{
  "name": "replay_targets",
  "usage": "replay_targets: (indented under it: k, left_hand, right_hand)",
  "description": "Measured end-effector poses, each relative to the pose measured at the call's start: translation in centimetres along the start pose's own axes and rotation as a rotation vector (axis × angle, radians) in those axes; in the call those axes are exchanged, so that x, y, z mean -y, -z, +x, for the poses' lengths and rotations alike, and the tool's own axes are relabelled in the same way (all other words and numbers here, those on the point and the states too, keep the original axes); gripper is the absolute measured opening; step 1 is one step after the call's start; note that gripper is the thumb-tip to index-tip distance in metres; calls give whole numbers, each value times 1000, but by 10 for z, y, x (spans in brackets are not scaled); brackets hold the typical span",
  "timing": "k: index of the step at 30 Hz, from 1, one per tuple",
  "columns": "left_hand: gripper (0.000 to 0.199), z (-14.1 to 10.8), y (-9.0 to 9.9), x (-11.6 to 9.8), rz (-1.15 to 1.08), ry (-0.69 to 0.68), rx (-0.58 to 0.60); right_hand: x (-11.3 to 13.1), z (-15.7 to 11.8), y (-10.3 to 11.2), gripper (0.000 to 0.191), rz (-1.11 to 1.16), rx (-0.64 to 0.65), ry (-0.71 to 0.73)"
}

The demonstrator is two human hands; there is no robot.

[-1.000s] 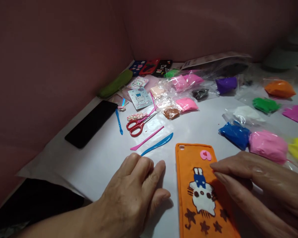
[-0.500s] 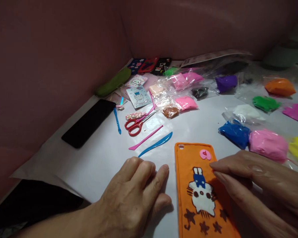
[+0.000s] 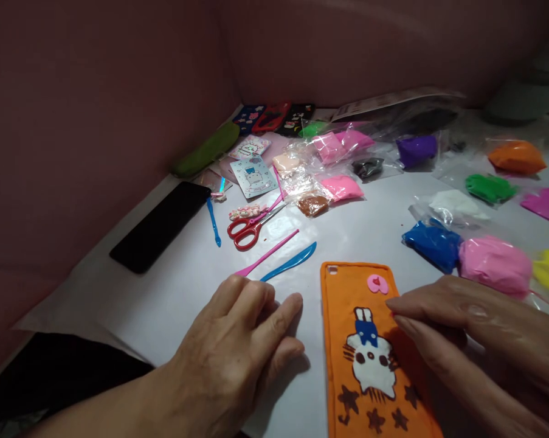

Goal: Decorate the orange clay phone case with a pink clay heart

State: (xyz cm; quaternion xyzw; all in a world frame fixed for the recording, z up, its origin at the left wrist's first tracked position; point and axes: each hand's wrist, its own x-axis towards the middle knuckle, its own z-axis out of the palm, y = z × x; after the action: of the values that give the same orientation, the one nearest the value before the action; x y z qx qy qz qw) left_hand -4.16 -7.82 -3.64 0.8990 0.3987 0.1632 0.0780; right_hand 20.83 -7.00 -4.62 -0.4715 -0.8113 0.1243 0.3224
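Paper (image 3: pixel 123 310), white, spread across the surface. Toward its near edge, left hand (image 3: pixel 238 340), palm down, fingers loosely curled, thumb held apart. Right hand (image 3: pixel 475 340), thumb and index fingertip pressed together over the right edge of an orange phone case (image 3: pixel 345 322); contact with the case impossible to tell. Case partly out of view, flat on the surface between both hands, toward the near edge. Along the surface's left edge, black smartphone (image 3: pixel 161 226). Toward the right edge, bagged pink clay (image 3: pixel 495 266) and blue clay (image 3: pixel 431 244), side by side. Beyond the left knuckles, red-handled scissors (image 3: pixel 241 239), blue plastic knife (image 3: pixel 292 261), pink modelling tool (image 3: pixel 269 251). On the case, upside-down white cat figure (image 3: pixel 372 366), pink heart (image 3: pixel 377 284) near the far right corner. Smallest, red speck (image 3: pixel 392 314), pinched in the right fingertips.
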Motion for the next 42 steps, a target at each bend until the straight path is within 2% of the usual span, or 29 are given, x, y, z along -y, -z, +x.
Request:
replay_targets:
  k: [5,10,22,29,34,37,39,42]
  left_hand:
    - [28,-2,-1,0,-59,-50,68]
    - [31,-7,-3,8,-101,9,-17]
    - [20,-3,1,3,-88,9,4]
    - [25,2,0,-2,-87,-73,49]
    - [17,0,0,0,-84,30,21]
    - [17,1,1,-1,-91,-63,72]
    - [18,0,1,-1,-103,-66,66]
    - [22,-1,2,2,-109,10,2]
  right_hand:
    - [2,-3,2,12,-14,-11,-37]
    - [2,-3,3,8,-23,-2,-7]
    - [0,1,3,10,-52,15,19]
    - [1,0,5,12,-35,-16,57]
    - [0,1,5,11,-54,-1,43]
    - [-1,4,5,11,-51,13,80]
    - [-1,4,5,14,-50,15,58]
    - [-1,2,3,17,-44,-9,-16]
